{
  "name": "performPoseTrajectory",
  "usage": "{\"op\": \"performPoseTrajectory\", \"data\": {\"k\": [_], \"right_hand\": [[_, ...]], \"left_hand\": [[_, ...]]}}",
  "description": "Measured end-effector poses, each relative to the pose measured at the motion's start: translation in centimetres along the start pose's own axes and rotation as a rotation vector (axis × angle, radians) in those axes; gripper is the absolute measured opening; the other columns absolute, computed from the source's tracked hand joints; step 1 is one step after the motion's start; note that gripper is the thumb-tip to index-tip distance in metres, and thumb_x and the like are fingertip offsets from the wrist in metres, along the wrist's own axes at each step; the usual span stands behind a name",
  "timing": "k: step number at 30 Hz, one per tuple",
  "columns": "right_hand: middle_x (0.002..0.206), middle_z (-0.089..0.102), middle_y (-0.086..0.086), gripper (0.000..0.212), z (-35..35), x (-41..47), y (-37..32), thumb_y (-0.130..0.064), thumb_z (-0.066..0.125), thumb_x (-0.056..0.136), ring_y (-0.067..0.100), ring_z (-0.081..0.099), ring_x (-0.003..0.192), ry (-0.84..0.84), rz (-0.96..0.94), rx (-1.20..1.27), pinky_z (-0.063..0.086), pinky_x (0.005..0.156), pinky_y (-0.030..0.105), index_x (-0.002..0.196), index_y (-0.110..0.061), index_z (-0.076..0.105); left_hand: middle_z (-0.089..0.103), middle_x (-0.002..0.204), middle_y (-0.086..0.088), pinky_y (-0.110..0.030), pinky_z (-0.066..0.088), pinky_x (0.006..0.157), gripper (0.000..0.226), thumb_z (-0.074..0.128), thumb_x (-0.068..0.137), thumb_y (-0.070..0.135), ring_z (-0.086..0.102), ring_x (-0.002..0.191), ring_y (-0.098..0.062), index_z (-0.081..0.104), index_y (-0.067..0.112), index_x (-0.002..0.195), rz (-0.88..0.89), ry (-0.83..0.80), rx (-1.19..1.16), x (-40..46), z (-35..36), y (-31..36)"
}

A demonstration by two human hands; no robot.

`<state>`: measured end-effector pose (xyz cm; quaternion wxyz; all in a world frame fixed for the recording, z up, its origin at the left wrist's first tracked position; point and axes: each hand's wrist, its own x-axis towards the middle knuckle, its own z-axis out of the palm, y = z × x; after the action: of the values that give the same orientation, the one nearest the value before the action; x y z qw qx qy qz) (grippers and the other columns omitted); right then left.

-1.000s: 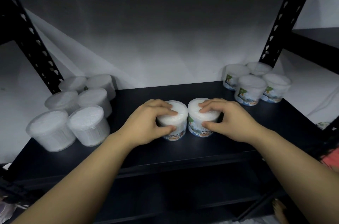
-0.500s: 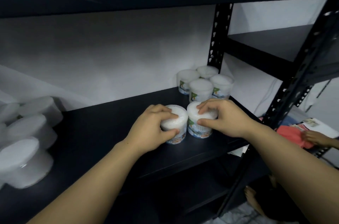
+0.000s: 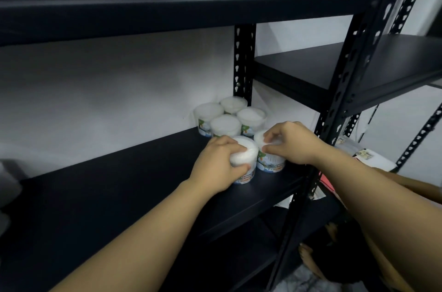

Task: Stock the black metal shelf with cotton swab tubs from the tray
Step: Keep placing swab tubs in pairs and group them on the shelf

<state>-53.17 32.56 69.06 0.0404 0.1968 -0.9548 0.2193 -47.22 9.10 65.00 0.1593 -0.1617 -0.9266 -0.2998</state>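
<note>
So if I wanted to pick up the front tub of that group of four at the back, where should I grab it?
Probably from above, fingers round the lid rim of the front tub. It stands upright with its round top clear, while neighbouring tubs crowd its back and the left hand and right hand hold two more tubs just in front.

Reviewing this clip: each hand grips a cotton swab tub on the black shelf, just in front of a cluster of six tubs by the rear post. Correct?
Not quite: the head view shows four tubs in the cluster, not six. The left hand and right hand do each grip a tub on the black shelf.
</note>
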Motion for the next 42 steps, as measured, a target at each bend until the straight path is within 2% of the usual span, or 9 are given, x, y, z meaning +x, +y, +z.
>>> {"op": "performPoseTrajectory", "data": {"k": [7,11,16,20,27,32,36,39,42], "right_hand": [[0.121,0.070,-0.004,0.037,-0.2,1.7,0.8,-0.040,0.077,0.082,0.016,0.062,0.114,-0.008,0.095,0.000,0.046,0.093,0.025,0.114,-0.021,0.074],[0.121,0.069,-0.002,0.033,-0.1,2.3,0.9,-0.038,0.076,0.083,0.018,0.062,0.112,-0.004,0.131,0.024,0.047,0.092,0.027,0.112,-0.022,0.074],[0.123,0.070,-0.003,0.031,0.0,2.9,0.7,-0.033,0.078,0.084,0.016,0.062,0.116,-0.001,0.136,0.068,0.048,0.101,0.029,0.112,-0.021,0.075],[0.119,0.072,-0.004,0.029,0.0,3.1,0.6,-0.029,0.080,0.082,0.016,0.064,0.113,0.013,0.149,0.107,0.049,0.098,0.028,0.109,-0.021,0.076],[0.120,0.071,-0.002,0.029,-0.1,3.1,0.5,-0.035,0.077,0.085,0.017,0.063,0.115,0.030,0.121,0.132,0.046,0.095,0.025,0.110,-0.022,0.075],[0.135,0.063,0.003,0.041,-0.1,4.7,-0.2,-0.044,0.067,0.089,0.021,0.063,0.114,0.084,0.128,0.134,0.042,0.085,0.023,0.125,-0.023,0.069],[0.149,0.054,0.003,0.051,0.5,6.5,-0.6,-0.044,0.060,0.094,0.022,0.055,0.130,0.002,0.125,0.099,0.042,0.100,0.027,0.141,-0.023,0.058],[0.157,0.044,0.002,0.055,1.3,7.5,-0.9,-0.045,0.052,0.098,0.023,0.041,0.143,-0.082,0.126,0.018,0.032,0.113,0.031,0.147,-0.021,0.051],[0.151,0.051,0.007,0.048,1.6,7.9,-0.9,-0.038,0.046,0.100,0.027,0.046,0.137,-0.131,0.110,-0.048,0.037,0.112,0.036,0.141,-0.015,0.057]], "left_hand": [[0.058,0.124,0.011,-0.030,0.040,0.104,0.048,0.079,0.079,0.041,0.046,0.122,-0.013,0.071,0.027,0.124,0.001,0.005,0.002,2.1,1.3,0.1],[0.058,0.125,0.011,-0.030,0.040,0.104,0.048,0.078,0.080,0.041,0.045,0.122,-0.012,0.070,0.028,0.125,0.005,0.003,0.008,2.6,1.4,-0.1],[0.058,0.125,0.011,-0.030,0.040,0.104,0.048,0.080,0.079,0.041,0.046,0.122,-0.013,0.071,0.028,0.124,0.003,0.013,-0.008,2.8,1.5,-0.5],[0.057,0.126,0.011,-0.027,0.038,0.105,0.048,0.081,0.079,0.041,0.045,0.123,-0.013,0.071,0.027,0.124,-0.006,0.022,-0.020,2.8,1.5,-0.5],[0.055,0.127,0.011,-0.023,0.035,0.102,0.059,0.078,0.078,0.054,0.045,0.121,-0.009,0.066,0.026,0.128,0.027,0.030,-0.033,2.8,0.8,-0.8],[0.057,0.133,0.007,-0.031,0.041,0.106,0.041,0.062,0.094,0.047,0.050,0.125,-0.012,0.066,0.025,0.129,-0.066,0.103,-0.060,4.2,-1.2,-2.2],[0.043,0.154,0.009,-0.033,0.024,0.121,0.046,0.050,0.101,0.045,0.034,0.144,-0.013,0.056,0.028,0.143,-0.179,-0.063,-0.007,5.1,-1.8,-3.3],[0.037,0.160,0.006,-0.030,0.014,0.122,0.048,0.044,0.103,0.047,0.023,0.151,-0.014,0.051,0.029,0.147,-0.194,-0.163,0.040,5.3,-1.6,-3.9],[0.037,0.160,0.006,-0.027,0.012,0.120,0.049,0.043,0.103,0.049,0.023,0.151,-0.013,0.051,0.029,0.147,-0.201,-0.158,0.034,5.1,-1.5,-4.0]]}}
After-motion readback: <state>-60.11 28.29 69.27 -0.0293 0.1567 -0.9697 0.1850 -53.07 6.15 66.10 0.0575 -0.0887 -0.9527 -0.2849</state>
